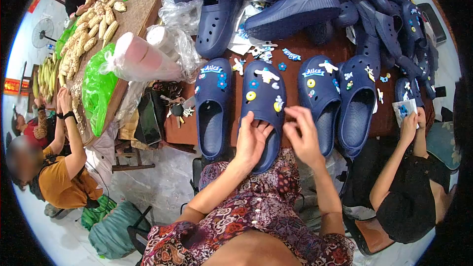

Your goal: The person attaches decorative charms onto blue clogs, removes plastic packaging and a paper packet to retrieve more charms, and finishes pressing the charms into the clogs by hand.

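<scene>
My left hand (249,144) holds a navy clog (263,101), its fingers inside the foot opening and its thumb on the upper. The clog carries a white character charm (266,74), a yellow ring charm (251,96) and other small charms. Close to the clog's right side is my right hand (306,140), fingers loosely bent and apart, with nothing visible in them. To the left lies another decorated clog (212,113) with an "ALICE" charm. On the right stand two more decorated clogs, one with an "ALICE" charm (313,72) and one with a star charm (369,72).
Plain navy clogs (295,15) are piled at the back of the brown table (290,81). Loose charms (282,66) lie before them. A wrapped pink roll (140,56) stands left. Corn cobs (101,19) cover another table. A co-worker's hands (413,123) hold a small packet at right.
</scene>
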Tool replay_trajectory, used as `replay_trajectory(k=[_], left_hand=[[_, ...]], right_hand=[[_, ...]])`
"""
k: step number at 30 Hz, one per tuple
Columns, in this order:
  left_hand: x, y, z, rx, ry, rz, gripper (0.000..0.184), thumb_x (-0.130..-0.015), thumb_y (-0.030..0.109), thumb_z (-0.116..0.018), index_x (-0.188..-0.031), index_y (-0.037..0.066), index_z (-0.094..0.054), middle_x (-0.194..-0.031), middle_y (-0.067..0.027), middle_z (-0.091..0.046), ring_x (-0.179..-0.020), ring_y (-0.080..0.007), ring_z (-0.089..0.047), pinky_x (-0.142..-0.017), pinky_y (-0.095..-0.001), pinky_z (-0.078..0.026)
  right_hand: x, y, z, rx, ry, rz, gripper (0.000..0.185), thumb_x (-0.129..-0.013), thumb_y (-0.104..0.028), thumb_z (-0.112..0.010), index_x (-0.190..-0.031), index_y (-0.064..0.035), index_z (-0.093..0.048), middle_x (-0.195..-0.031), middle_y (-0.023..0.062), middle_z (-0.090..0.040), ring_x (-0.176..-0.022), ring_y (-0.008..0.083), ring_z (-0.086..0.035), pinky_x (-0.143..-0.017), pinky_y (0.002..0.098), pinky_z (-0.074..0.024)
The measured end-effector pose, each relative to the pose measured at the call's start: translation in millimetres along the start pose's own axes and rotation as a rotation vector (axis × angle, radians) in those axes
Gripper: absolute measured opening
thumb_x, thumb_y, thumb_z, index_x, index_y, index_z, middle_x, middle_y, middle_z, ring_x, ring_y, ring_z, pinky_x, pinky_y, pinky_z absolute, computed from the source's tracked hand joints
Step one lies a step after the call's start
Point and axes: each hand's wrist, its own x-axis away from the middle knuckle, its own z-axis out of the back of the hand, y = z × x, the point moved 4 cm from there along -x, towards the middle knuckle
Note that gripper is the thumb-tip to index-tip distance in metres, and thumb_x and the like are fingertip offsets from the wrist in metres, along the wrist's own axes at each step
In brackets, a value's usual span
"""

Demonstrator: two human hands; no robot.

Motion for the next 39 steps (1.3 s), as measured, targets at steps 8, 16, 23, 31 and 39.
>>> replay_trajectory(k=[8, 16, 23, 31, 39], left_hand=[[1, 2, 0, -0.05, -0.006, -0.031, 0.048, -0.097, 0.046, -0.052, -0.128, 0.009, -0.046, -0.13, -0.0071, -0.052, -0.118, -0.0227, -0.051, -0.097, -0.0412, -0.04], [0, 1, 0, -0.033, -0.037, -0.032, 0.055, -0.097, 0.049, -0.052, -0.132, 0.007, -0.043, -0.127, -0.0072, -0.052, -0.119, -0.023, -0.05, -0.098, -0.0419, -0.041], [-3, 0, 4, -0.016, -0.057, 0.017, 0.049, -0.097, 0.043, -0.055, -0.13, 0.008, -0.046, -0.128, -0.005, -0.053, -0.118, -0.0211, -0.05, -0.098, -0.0413, -0.041], [-4, 3, 4, -0.06, -0.02, -0.057, 0.049, -0.099, 0.043, -0.05, -0.129, 0.005, -0.046, -0.126, -0.0085, -0.055, -0.119, -0.0223, -0.052, -0.1, -0.0423, -0.04], [4, -1, 2, -0.091, -0.052, -0.052, 0.052, -0.101, 0.043, -0.046, -0.131, 0.002, -0.045, -0.126, -0.0088, -0.055, -0.112, -0.0226, -0.056, -0.092, -0.0385, -0.046]], right_hand=[[-115, 28, 7, 0.567, -0.048, 0.066, 0.017, -0.088, -0.007, -0.059, -0.103, -0.0019, -0.063, -0.098, 0.0188, -0.064, -0.092, 0.0379, -0.062, -0.08, 0.0432, -0.0488], [-155, 79, -26, 0.681, -0.036, 0.066, 0.022, -0.083, -0.005, -0.063, -0.105, -0.0061, -0.065, -0.101, 0.0207, -0.063, -0.093, 0.0398, -0.062, -0.08, 0.0461, -0.0504], [-149, 86, -23, 0.638, 0.034, 0.195, 0.009, -0.081, -0.001, -0.057, -0.087, -0.0016, -0.064, -0.087, 0.0206, -0.062, -0.085, 0.0385, -0.063, -0.074, 0.0463, -0.0506], [-146, 89, -19, 0.647, -0.011, 0.107, 0.015, -0.078, 0.001, -0.064, -0.093, -0.0017, -0.061, -0.094, 0.0179, -0.063, -0.091, 0.0377, -0.062, -0.078, 0.0445, -0.0496], [-85, 24, 2, 0.133, 0.129, 0.042, 0.012, -0.088, -0.002, -0.059, -0.1, -0.0025, -0.062, -0.09, 0.0088, -0.061, -0.084, 0.0204, -0.061, -0.076, 0.0313, -0.0476]])
